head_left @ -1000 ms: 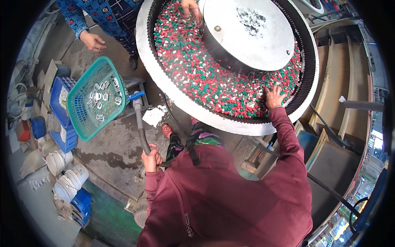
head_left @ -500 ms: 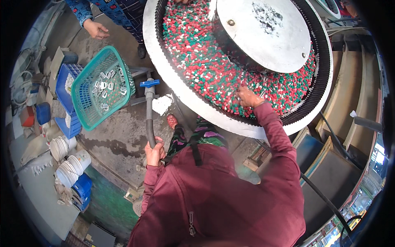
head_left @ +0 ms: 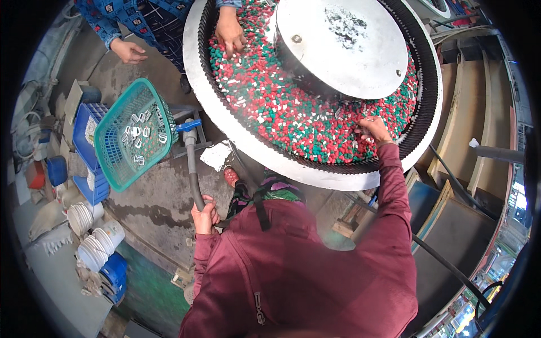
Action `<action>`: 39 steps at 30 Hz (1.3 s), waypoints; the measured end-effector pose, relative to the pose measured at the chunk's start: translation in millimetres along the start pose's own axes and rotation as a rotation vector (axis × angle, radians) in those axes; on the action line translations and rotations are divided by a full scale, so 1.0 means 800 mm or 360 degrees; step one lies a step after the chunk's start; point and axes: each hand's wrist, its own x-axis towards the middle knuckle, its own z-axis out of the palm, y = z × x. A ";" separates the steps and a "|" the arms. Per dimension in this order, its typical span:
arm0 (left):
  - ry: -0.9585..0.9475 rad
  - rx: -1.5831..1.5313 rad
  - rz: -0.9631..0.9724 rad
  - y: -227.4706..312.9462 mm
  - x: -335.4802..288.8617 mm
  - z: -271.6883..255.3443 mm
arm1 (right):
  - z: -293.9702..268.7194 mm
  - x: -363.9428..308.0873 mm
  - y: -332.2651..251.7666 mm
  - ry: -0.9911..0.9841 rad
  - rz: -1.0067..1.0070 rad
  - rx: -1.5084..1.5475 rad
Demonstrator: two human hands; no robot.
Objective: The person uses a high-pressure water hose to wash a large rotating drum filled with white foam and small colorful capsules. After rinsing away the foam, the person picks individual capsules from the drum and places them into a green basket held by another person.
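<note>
My left hand point(head_left: 205, 215) is closed round a grey hose point(head_left: 192, 169), which has a valve with a blue handle point(head_left: 189, 126) at its upper end. In front of me stands a large round tub with a white rim point(head_left: 248, 142) and a dark ribbed inner edge. It holds small red, green and white pieces point(head_left: 276, 121) around a raised round metal cover point(head_left: 349, 45). Over these pieces, at the tub's near right, my right hand point(head_left: 376, 130) reaches in with bent fingers. What those fingers hold, if anything, I cannot make out.
Left of the tub, a green basket point(head_left: 100, 151) holds several shiny metal parts point(head_left: 137, 132). Across from me, a co-worker's hand point(head_left: 231, 35) touches the pieces; their other hand point(head_left: 128, 50) hangs free. Blue crates point(head_left: 84, 127) and white buckets point(head_left: 93, 248) stand left; wooden channels point(head_left: 470, 107) stand right.
My right hand has moved right across the pieces. The co-worker's hand has come farther into view over the tub. The view has shifted, and my left hand still grips the hose.
</note>
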 end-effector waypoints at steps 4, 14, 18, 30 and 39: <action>0.0050 0.0016 -0.0013 0.000 -0.002 0.003 | 0.050 0.062 -0.002 0.0462 -0.0160 -0.1280; -0.0020 0.0186 -0.0023 -0.012 -0.024 -0.005 | 0.162 0.153 0.013 0.0341 0.0335 -0.2075; 0.0021 0.0137 -0.0006 -0.019 -0.034 -0.014 | 0.169 0.098 -0.027 -0.0110 0.0349 -0.2468; -0.0155 -0.0023 -0.0010 -0.009 -0.002 -0.008 | 0.060 -0.059 -0.041 -0.0628 0.0120 -0.0070; -0.0134 0.0038 0.0050 -0.002 -0.007 -0.019 | 0.055 -0.046 -0.002 -0.0452 0.0108 0.0418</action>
